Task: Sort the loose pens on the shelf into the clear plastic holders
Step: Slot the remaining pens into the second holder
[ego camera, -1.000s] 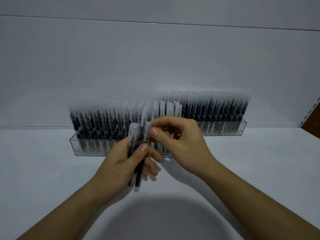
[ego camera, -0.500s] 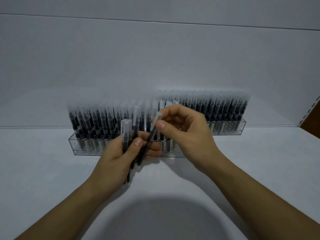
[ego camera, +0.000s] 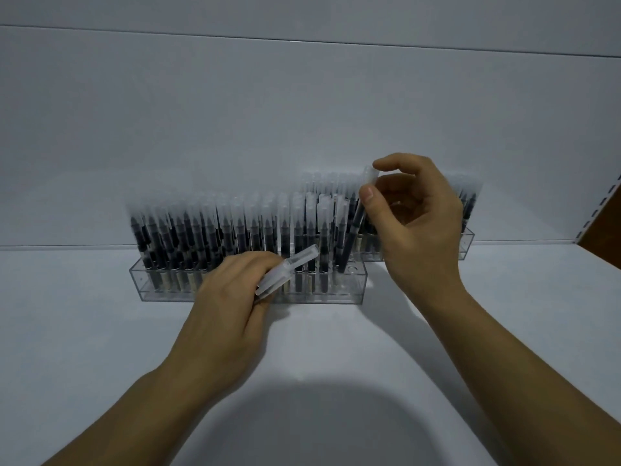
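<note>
Right hand (ego camera: pixel 423 227) raised, pinching a tilted black frosted-capped pen (ego camera: pixel 353 233), its lower end at the near clear plastic holder's (ego camera: pixel 349 294) right end, by open holes. Left hand (ego camera: pixel 228 297), low before the holder, grips spare capped pens (ego camera: pixel 289 269).

Left hand (ego camera: pixel 228 297) grips pens (ego camera: pixel 287 270) low; right hand (ego camera: pixel 423 223) (raised) pinches a pen (ego camera: pixel 353 232).

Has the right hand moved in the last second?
Yes. The right hand went up and rightward, now beyond the right end of the front clear plastic holder.
</note>
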`<action>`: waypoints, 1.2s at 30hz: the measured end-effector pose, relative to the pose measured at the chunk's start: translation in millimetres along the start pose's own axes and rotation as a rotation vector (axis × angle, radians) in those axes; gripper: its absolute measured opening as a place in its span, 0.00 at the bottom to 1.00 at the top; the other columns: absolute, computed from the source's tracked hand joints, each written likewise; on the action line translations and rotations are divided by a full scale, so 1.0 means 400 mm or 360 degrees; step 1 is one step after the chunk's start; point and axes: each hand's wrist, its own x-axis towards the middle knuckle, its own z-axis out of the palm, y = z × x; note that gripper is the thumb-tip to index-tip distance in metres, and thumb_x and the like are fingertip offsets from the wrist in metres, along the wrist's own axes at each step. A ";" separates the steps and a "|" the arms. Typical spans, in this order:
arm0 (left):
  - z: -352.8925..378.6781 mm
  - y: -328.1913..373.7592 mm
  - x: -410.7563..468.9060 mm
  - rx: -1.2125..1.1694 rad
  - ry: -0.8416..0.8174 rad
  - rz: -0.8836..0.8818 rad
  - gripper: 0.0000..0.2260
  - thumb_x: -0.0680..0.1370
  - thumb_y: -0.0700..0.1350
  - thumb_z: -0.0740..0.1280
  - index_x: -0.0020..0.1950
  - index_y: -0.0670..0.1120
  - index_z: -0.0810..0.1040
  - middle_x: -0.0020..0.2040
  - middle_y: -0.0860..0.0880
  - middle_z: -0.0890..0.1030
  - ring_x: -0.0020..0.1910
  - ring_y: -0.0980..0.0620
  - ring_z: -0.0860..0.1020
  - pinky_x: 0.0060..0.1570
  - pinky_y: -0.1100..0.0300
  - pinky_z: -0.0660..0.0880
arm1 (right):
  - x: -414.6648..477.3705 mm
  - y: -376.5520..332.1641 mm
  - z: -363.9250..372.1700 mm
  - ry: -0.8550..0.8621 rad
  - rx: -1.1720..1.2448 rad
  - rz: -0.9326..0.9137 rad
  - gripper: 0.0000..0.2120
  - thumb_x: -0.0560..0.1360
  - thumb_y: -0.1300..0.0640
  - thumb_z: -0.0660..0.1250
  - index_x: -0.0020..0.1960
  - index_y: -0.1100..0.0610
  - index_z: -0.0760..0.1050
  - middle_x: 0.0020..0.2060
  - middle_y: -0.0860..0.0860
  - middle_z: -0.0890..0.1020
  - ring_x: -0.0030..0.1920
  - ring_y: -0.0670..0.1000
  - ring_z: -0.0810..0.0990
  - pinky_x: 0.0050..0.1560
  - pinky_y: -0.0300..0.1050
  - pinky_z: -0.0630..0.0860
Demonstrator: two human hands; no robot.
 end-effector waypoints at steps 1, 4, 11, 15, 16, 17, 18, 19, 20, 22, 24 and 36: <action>0.001 0.001 -0.001 0.0010 -0.0025 -0.0011 0.13 0.82 0.50 0.57 0.61 0.50 0.78 0.56 0.58 0.78 0.56 0.55 0.76 0.55 0.53 0.73 | 0.000 0.003 0.000 -0.0001 -0.0046 -0.0038 0.09 0.79 0.62 0.73 0.58 0.56 0.79 0.42 0.49 0.82 0.43 0.50 0.82 0.45 0.44 0.80; 0.004 0.001 -0.001 0.0085 -0.0076 -0.0015 0.15 0.81 0.52 0.56 0.61 0.51 0.78 0.56 0.59 0.77 0.55 0.56 0.75 0.54 0.52 0.73 | -0.003 0.011 0.005 -0.0016 -0.0127 -0.0104 0.09 0.79 0.62 0.73 0.58 0.55 0.79 0.42 0.45 0.82 0.43 0.48 0.82 0.45 0.41 0.80; 0.012 -0.005 -0.003 0.0212 -0.0093 -0.0015 0.12 0.80 0.47 0.59 0.61 0.52 0.77 0.56 0.60 0.76 0.55 0.56 0.73 0.55 0.51 0.73 | 0.003 0.013 0.003 0.0082 -0.0089 -0.0175 0.09 0.78 0.63 0.73 0.57 0.56 0.78 0.43 0.45 0.81 0.44 0.48 0.83 0.47 0.41 0.80; 0.013 -0.003 -0.002 0.0275 -0.0117 -0.0025 0.15 0.80 0.51 0.56 0.62 0.53 0.78 0.57 0.60 0.75 0.54 0.57 0.71 0.55 0.52 0.72 | 0.005 0.018 0.004 0.0049 -0.0091 -0.0132 0.09 0.78 0.62 0.73 0.57 0.56 0.78 0.42 0.44 0.81 0.44 0.49 0.83 0.47 0.43 0.80; 0.015 -0.003 -0.002 0.0294 -0.0114 -0.0030 0.14 0.80 0.50 0.58 0.62 0.53 0.78 0.57 0.60 0.75 0.54 0.57 0.71 0.54 0.52 0.72 | 0.005 0.018 0.004 0.0052 -0.0093 -0.0130 0.09 0.78 0.62 0.74 0.57 0.56 0.78 0.42 0.44 0.81 0.44 0.48 0.83 0.48 0.42 0.80; 0.016 -0.001 -0.001 0.0315 -0.0109 -0.0036 0.13 0.80 0.48 0.59 0.62 0.53 0.78 0.57 0.60 0.75 0.54 0.57 0.71 0.54 0.52 0.72 | 0.005 0.017 0.004 0.0056 -0.0096 -0.0133 0.09 0.78 0.62 0.74 0.57 0.56 0.78 0.42 0.44 0.81 0.44 0.48 0.83 0.48 0.41 0.80; 0.018 -0.001 0.000 0.0337 -0.0106 -0.0042 0.13 0.79 0.47 0.60 0.62 0.53 0.78 0.57 0.60 0.75 0.54 0.57 0.70 0.54 0.51 0.72 | 0.005 0.016 0.003 0.0059 -0.0102 -0.0139 0.09 0.78 0.62 0.74 0.57 0.55 0.78 0.42 0.44 0.81 0.44 0.47 0.83 0.48 0.41 0.80; 0.019 0.001 0.000 0.0362 -0.0104 -0.0047 0.14 0.79 0.47 0.60 0.62 0.53 0.78 0.57 0.60 0.74 0.54 0.57 0.70 0.54 0.51 0.72 | 0.005 0.015 0.003 0.0061 -0.0109 -0.0145 0.09 0.78 0.62 0.74 0.57 0.55 0.78 0.42 0.43 0.81 0.44 0.47 0.82 0.48 0.40 0.80; 0.019 0.003 0.001 0.0385 -0.0104 -0.0051 0.14 0.79 0.47 0.59 0.62 0.53 0.78 0.57 0.60 0.74 0.54 0.57 0.70 0.54 0.52 0.72 | 0.006 0.014 0.003 0.0063 -0.0114 -0.0147 0.09 0.78 0.62 0.74 0.57 0.55 0.78 0.42 0.43 0.81 0.44 0.47 0.82 0.48 0.40 0.80; 0.019 0.009 0.001 0.0421 -0.0114 -0.0064 0.17 0.79 0.49 0.56 0.63 0.53 0.78 0.58 0.60 0.74 0.55 0.57 0.70 0.54 0.52 0.71 | 0.006 0.013 0.002 0.0064 -0.0119 -0.0152 0.09 0.78 0.62 0.74 0.56 0.55 0.78 0.42 0.44 0.81 0.44 0.46 0.82 0.47 0.39 0.79; 0.018 0.013 0.001 0.0453 -0.0132 -0.0067 0.20 0.78 0.52 0.53 0.64 0.52 0.78 0.58 0.59 0.74 0.56 0.56 0.70 0.55 0.53 0.70 | 0.007 0.011 0.001 0.0061 -0.0152 -0.0179 0.09 0.78 0.62 0.73 0.57 0.54 0.78 0.43 0.44 0.81 0.44 0.46 0.82 0.47 0.38 0.79; 0.011 0.016 -0.005 0.0487 -0.0171 -0.0090 0.23 0.78 0.57 0.51 0.65 0.51 0.78 0.58 0.58 0.73 0.56 0.55 0.69 0.54 0.50 0.72 | -0.014 0.041 0.015 -0.0324 -0.0359 -0.0142 0.10 0.77 0.61 0.75 0.57 0.56 0.81 0.42 0.45 0.82 0.44 0.46 0.83 0.47 0.36 0.80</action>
